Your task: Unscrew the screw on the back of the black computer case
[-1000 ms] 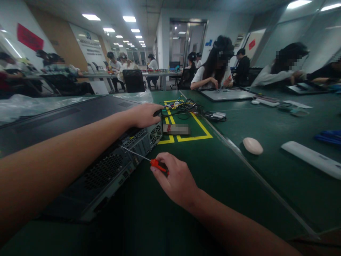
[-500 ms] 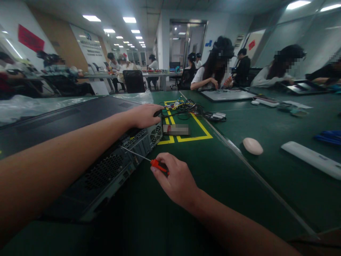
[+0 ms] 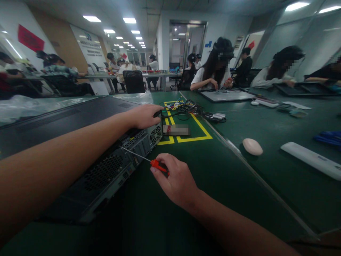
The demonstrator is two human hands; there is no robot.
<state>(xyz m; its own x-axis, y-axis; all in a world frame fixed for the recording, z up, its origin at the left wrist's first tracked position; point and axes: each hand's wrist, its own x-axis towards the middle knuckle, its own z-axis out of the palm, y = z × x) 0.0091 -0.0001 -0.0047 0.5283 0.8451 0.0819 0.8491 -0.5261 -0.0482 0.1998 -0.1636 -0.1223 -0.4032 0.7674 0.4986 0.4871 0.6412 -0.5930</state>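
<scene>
A dark computer case lies on its side at the left, its back panel with a honeycomb vent and a small round fan grille facing me. On the top near the far back corner rests my left hand, fingers stretched out and thumb apart over the edge. My right hand pinches the orange-red handle of a screwdriver. Its thin shaft points left, the tip at the back panel by the slot covers; whether it sits in a screw I cannot make out.
Past the case lie tangled cables and a small flat box by yellow tape. To the right are a pale oval object and a long white device. Clear plastic wrap lies behind the case. Other people sit across the table.
Both hands, the screwdriver and the case look almost unmoved. At the far right, a person's dark panel has tilted a little.
</scene>
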